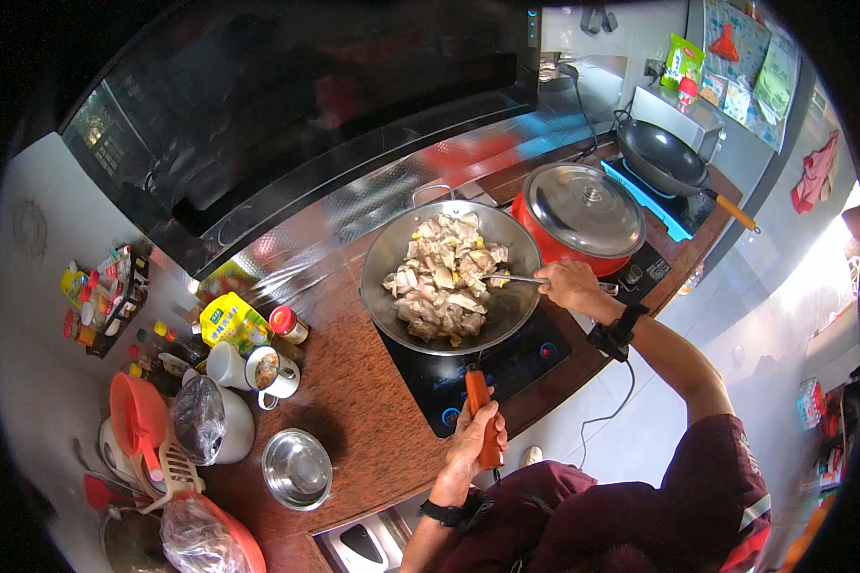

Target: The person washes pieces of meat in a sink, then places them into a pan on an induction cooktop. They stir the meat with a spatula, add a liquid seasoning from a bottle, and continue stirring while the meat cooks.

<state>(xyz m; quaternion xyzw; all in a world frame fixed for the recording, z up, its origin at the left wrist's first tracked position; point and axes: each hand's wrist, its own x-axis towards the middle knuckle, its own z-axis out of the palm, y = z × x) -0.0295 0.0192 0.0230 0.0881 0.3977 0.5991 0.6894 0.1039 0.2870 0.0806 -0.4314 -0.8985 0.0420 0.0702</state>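
Note:
A large steel wok (pixel 523 301) with chunks of pale, cooked-looking meat (pixel 441 272) and yellowish bits sits on a black induction cooktop (pixel 430 394). My left hand (pixel 476 433) is closed around the wok's wooden handle (pixel 477 390). In my right hand (pixel 572 285) is a metal utensil (pixel 517 278), held over the wok's right side; its tip is among the meat and its exact shape cannot be told. Right behind that hand stands a red pot (pixel 537 233) under a steel lid (pixel 580 208).
A steel bowl (pixel 297 469) rests on the brown counter (pixel 358 422). Mugs (pixel 281 379), a seasoning bag (pixel 233 322), a red-lidded jar (pixel 289 324), bottles and a covered pot (pixel 233 426) crowd the left. A black wok (pixel 663 154) sits at the far right, its handle sticking out.

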